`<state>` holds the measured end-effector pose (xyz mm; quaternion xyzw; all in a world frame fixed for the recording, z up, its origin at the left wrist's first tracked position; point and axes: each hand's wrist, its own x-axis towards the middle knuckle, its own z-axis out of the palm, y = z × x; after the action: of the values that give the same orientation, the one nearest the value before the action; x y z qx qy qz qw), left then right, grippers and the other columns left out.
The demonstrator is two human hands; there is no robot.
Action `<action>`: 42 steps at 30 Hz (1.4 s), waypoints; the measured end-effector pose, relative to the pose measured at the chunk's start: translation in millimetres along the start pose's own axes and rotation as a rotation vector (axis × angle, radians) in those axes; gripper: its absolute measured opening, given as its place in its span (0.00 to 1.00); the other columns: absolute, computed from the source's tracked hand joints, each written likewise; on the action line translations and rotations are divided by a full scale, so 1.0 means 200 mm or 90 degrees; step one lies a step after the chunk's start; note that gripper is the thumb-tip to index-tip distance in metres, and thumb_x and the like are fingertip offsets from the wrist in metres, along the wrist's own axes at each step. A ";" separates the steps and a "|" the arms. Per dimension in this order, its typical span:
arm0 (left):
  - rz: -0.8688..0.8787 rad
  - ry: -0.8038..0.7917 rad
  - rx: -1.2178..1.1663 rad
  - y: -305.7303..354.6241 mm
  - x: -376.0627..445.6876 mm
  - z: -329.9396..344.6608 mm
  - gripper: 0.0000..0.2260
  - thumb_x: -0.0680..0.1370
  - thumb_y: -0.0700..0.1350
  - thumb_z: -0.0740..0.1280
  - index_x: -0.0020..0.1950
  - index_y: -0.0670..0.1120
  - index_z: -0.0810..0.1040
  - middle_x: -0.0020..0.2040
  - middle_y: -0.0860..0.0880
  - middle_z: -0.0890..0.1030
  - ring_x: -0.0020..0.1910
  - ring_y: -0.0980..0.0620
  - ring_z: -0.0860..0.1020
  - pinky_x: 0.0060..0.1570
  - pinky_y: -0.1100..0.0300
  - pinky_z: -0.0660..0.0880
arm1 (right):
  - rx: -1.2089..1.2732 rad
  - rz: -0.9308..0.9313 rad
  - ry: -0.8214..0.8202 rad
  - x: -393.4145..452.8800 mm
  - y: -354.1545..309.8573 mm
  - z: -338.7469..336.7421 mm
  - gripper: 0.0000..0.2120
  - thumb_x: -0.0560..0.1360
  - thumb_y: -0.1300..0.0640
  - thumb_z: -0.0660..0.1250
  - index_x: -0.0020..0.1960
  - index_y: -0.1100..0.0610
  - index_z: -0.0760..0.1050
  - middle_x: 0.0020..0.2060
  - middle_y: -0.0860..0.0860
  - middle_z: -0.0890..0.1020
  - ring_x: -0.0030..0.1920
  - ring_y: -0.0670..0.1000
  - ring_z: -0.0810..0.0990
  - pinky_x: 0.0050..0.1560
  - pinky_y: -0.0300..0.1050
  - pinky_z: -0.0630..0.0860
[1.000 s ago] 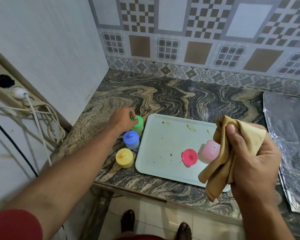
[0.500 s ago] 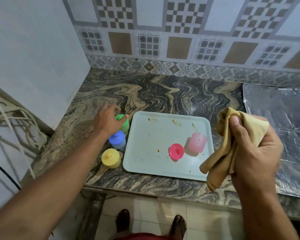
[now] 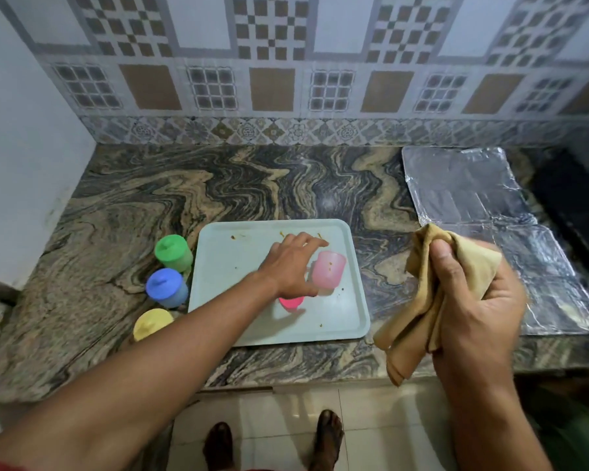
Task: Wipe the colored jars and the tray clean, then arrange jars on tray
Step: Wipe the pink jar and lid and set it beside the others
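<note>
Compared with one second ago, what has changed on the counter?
The left hand let go of the green jar and moved right over the tray, reaching toward the pink jar. The right hand keeps its grip on the cloth. All jars stayed in place.

My tray (image 3: 218, 300) is pale blue-green with brown specks; my jars are green (image 3: 173, 252), blue (image 3: 166, 287), yellow (image 3: 151, 323) and pink (image 3: 327, 269), my cloth (image 3: 419, 300) tan, the bench (image 3: 133, 205) swirled black and beige, the wall tiles (image 3: 269, 39) checkered brown and white
</note>
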<state>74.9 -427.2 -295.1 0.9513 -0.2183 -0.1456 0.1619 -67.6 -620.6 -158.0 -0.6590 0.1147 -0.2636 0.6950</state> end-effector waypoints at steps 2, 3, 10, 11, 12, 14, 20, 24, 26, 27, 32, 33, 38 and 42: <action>-0.008 -0.017 0.015 0.04 0.06 0.06 0.45 0.67 0.57 0.79 0.80 0.55 0.62 0.75 0.49 0.68 0.73 0.44 0.67 0.69 0.46 0.67 | -0.017 -0.003 0.002 -0.02 0.00 -0.03 0.12 0.78 0.51 0.75 0.54 0.59 0.80 0.49 0.75 0.79 0.44 0.60 0.78 0.45 0.56 0.74; -0.010 -0.018 0.007 0.05 0.08 0.08 0.44 0.67 0.56 0.79 0.80 0.55 0.63 0.75 0.49 0.69 0.73 0.44 0.68 0.69 0.46 0.67 | -0.021 0.001 0.004 -0.02 0.01 -0.06 0.10 0.78 0.52 0.74 0.54 0.58 0.81 0.49 0.74 0.80 0.44 0.60 0.79 0.46 0.57 0.74; 0.009 0.072 -0.174 0.06 0.09 0.08 0.33 0.66 0.49 0.78 0.70 0.57 0.71 0.62 0.51 0.71 0.61 0.42 0.77 0.59 0.48 0.76 | -0.025 0.033 0.022 -0.05 0.05 -0.17 0.12 0.79 0.55 0.74 0.56 0.64 0.80 0.47 0.69 0.83 0.45 0.61 0.81 0.49 0.58 0.76; 0.023 0.106 -0.204 0.07 0.07 0.05 0.33 0.65 0.50 0.78 0.68 0.58 0.72 0.61 0.52 0.70 0.59 0.44 0.78 0.57 0.47 0.78 | -0.022 0.039 0.026 -0.05 0.05 -0.17 0.11 0.78 0.56 0.74 0.55 0.63 0.80 0.46 0.66 0.83 0.45 0.59 0.81 0.49 0.57 0.76; 0.037 0.141 -0.226 0.09 0.04 0.01 0.32 0.65 0.51 0.77 0.68 0.58 0.73 0.60 0.52 0.70 0.59 0.45 0.78 0.57 0.47 0.79 | -0.017 0.047 0.033 -0.05 0.05 -0.17 0.09 0.77 0.55 0.74 0.53 0.60 0.81 0.43 0.60 0.84 0.44 0.55 0.81 0.48 0.53 0.76; 0.064 0.209 -0.250 0.13 -0.03 -0.07 0.33 0.65 0.52 0.78 0.68 0.59 0.74 0.60 0.53 0.70 0.59 0.50 0.79 0.58 0.47 0.80 | -0.025 0.044 0.039 -0.05 0.05 -0.14 0.06 0.74 0.55 0.71 0.51 0.52 0.80 0.39 0.46 0.83 0.42 0.47 0.80 0.46 0.46 0.76; 0.096 0.369 -0.276 0.26 -0.31 -0.34 0.33 0.64 0.51 0.82 0.68 0.54 0.77 0.58 0.55 0.73 0.57 0.65 0.76 0.55 0.67 0.75 | -0.159 -0.101 0.005 -0.03 0.01 -0.02 0.10 0.75 0.56 0.75 0.53 0.47 0.77 0.42 0.39 0.84 0.39 0.43 0.82 0.41 0.38 0.78; 0.096 0.422 -0.245 0.33 -0.48 -0.45 0.32 0.63 0.54 0.83 0.65 0.53 0.79 0.55 0.54 0.73 0.53 0.56 0.78 0.50 0.65 0.75 | -0.242 -0.247 -0.041 -0.02 -0.03 0.09 0.08 0.76 0.55 0.76 0.50 0.52 0.78 0.38 0.44 0.84 0.34 0.45 0.81 0.36 0.43 0.78; 0.091 0.449 -0.236 0.37 -0.54 -0.50 0.32 0.62 0.56 0.82 0.64 0.53 0.80 0.54 0.54 0.73 0.52 0.54 0.79 0.48 0.64 0.76 | -0.277 -0.322 -0.072 -0.02 -0.05 0.15 0.08 0.75 0.56 0.77 0.50 0.56 0.79 0.40 0.46 0.84 0.37 0.44 0.81 0.40 0.34 0.75; 0.084 0.459 -0.229 0.38 -0.57 -0.53 0.31 0.62 0.58 0.81 0.64 0.54 0.81 0.54 0.54 0.73 0.51 0.55 0.79 0.47 0.64 0.76 | -0.292 -0.352 -0.088 -0.02 -0.05 0.19 0.09 0.76 0.57 0.78 0.50 0.58 0.80 0.41 0.48 0.84 0.39 0.44 0.81 0.42 0.33 0.75; 0.076 0.528 -0.152 0.41 -0.69 -0.60 0.31 0.61 0.61 0.78 0.62 0.53 0.82 0.49 0.54 0.73 0.45 0.54 0.79 0.42 0.62 0.75 | -0.302 -0.399 -0.108 0.01 -0.07 0.28 0.07 0.75 0.62 0.78 0.49 0.62 0.81 0.42 0.52 0.84 0.40 0.51 0.82 0.44 0.36 0.75; 0.075 0.542 -0.140 0.41 -0.70 -0.60 0.31 0.61 0.60 0.80 0.62 0.52 0.83 0.48 0.53 0.73 0.44 0.54 0.78 0.41 0.61 0.75 | -0.292 -0.394 -0.113 0.02 -0.08 0.30 0.07 0.76 0.61 0.78 0.48 0.61 0.81 0.41 0.52 0.84 0.39 0.50 0.81 0.43 0.36 0.75; 0.057 0.557 -0.149 0.37 -0.75 -0.60 0.31 0.59 0.55 0.83 0.61 0.53 0.83 0.49 0.53 0.74 0.45 0.57 0.76 0.42 0.61 0.76 | -0.278 -0.329 -0.121 0.07 -0.11 0.35 0.09 0.77 0.57 0.77 0.47 0.57 0.78 0.39 0.47 0.84 0.38 0.46 0.80 0.41 0.35 0.74; 0.039 0.574 -0.259 0.33 -0.78 -0.61 0.32 0.59 0.54 0.84 0.61 0.53 0.80 0.53 0.55 0.76 0.50 0.57 0.79 0.49 0.58 0.79 | -0.094 -0.234 -0.058 0.05 -0.09 0.34 0.09 0.77 0.59 0.77 0.49 0.57 0.77 0.36 0.44 0.82 0.33 0.41 0.79 0.36 0.37 0.75</action>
<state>-41.9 -382.0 -128.5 0.8617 -0.1215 0.2457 0.4271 -28.5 -567.7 -131.2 -0.7295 -0.0198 -0.3465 0.5893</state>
